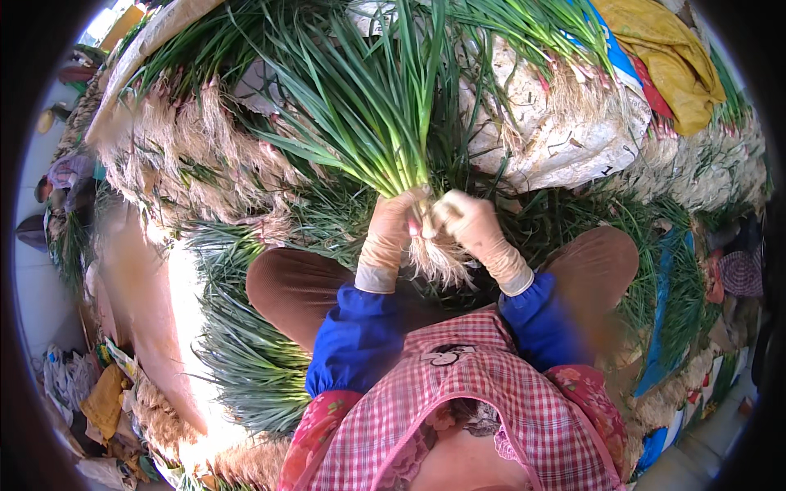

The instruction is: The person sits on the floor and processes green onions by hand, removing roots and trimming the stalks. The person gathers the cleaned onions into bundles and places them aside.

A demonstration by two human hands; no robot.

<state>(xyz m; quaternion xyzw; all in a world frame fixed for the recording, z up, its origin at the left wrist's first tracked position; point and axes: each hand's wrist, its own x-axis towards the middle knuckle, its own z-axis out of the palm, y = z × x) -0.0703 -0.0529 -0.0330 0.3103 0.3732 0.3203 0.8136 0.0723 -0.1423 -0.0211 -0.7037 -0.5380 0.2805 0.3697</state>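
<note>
My left hand (393,230), in a pale glove, is closed around the lower stems of a bunch of green garlic (399,147). The bunch's long flat leaves fan out away from me. Its small white and pinkish bulbs (424,228) and a tuft of pale roots (439,261) hang below that grip, towards my lap. My right hand (473,227), also gloved, is beside the bulbs with its fingers curled. Motion blurs those fingertips, so whether they pinch a stem cannot be told.
Rooted green garlic (202,135) is heaped at the far left, with more on a white woven sack (552,147) at the far right. Loose leaves (331,212) litter the ground before my crossed legs. Another bunch (264,362) lies left of me. A yellow sack (669,67) is at the upper right.
</note>
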